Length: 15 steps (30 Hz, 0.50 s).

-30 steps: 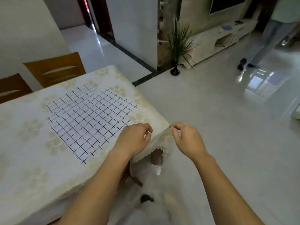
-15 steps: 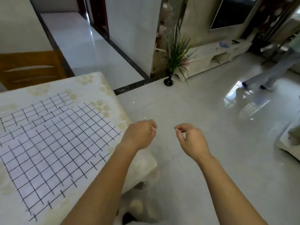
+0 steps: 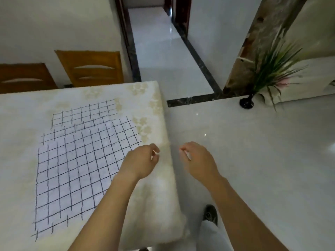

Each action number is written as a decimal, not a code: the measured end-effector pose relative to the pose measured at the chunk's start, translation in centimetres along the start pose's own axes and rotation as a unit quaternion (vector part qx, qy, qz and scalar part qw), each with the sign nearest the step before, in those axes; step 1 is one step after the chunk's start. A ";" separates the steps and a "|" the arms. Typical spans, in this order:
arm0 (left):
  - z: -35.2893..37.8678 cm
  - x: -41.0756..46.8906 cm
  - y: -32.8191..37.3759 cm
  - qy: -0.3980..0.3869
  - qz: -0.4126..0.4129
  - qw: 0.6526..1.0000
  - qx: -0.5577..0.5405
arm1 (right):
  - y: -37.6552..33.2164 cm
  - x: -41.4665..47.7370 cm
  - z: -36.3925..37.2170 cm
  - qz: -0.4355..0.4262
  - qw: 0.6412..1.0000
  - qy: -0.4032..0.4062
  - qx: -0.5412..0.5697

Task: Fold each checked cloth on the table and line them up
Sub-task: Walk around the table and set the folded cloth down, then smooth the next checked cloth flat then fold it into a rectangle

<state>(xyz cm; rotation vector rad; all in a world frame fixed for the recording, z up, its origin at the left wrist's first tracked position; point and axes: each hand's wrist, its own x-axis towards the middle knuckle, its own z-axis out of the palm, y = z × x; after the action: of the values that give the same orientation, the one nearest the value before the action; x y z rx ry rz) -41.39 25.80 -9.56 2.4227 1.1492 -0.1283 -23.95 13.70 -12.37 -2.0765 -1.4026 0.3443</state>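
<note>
While hovering with left hand (image 3: 143,161) and right hand (image 3: 198,160) loosely curled, empty, folded nothing.
Needed next: pinching corners of top cloth (image 3: 78,171).

No legible writing in view.
The white checked cloth (image 3: 81,169) on the cream floral-patterned table (image 3: 21,115) carries only a dark line grid.

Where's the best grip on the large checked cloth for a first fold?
Probably the short right edge of the large checked cloth, pinching both corners from the right side of the table: it lies flat, and that edge sits nearest the left hand.
</note>
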 end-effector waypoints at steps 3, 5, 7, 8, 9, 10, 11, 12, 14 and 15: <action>2.4 1.9 1.6 0.030 -0.087 0.996 0.005 | 3.2 3.6 0.6 -0.065 0.996 -0.053 -0.026; 3.6 2.9 3.6 0.039 -0.125 0.991 0.029 | 5.4 6.1 0.0 -0.089 0.992 -0.088 -0.020; 4.0 4.1 5.7 0.055 -0.156 0.985 0.045 | 6.7 8.4 -1.1 -0.102 0.987 -0.127 -0.010; 3.7 4.8 6.6 0.070 -0.174 0.981 0.044 | 7.2 9.5 -1.7 -0.113 0.983 -0.143 -0.007; 3.4 5.4 7.3 0.083 -0.190 0.978 0.036 | 7.5 10.5 -2.2 -0.123 0.980 -0.156 -0.001; 3.1 5.8 7.8 0.093 -0.205 0.974 0.029 | 7.7 11.3 -2.6 -0.130 0.978 -0.165 0.008; 2.9 6.1 8.1 0.098 -0.218 0.971 0.025 | 7.8 12.0 -2.9 -0.134 0.975 -0.174 0.018; 2.7 6.2 8.3 0.099 -0.232 0.967 0.024 | 7.8 12.5 -3.0 -0.139 0.973 -0.183 0.030; 2.4 6.1 8.2 0.103 -0.266 0.958 0.023 | 7.5 13.4 -2.9 -0.155 0.965 -0.206 0.048; 2.3 6.0 8.1 0.109 -0.281 0.953 0.022 | 7.2 13.7 -2.8 -0.169 0.960 -0.217 0.055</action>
<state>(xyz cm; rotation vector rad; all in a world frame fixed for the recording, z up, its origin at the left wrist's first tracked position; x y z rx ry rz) -31.12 24.59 -10.31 2.1128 1.9335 -0.0622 -11.47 23.34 -12.99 -1.6901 -1.9112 0.7469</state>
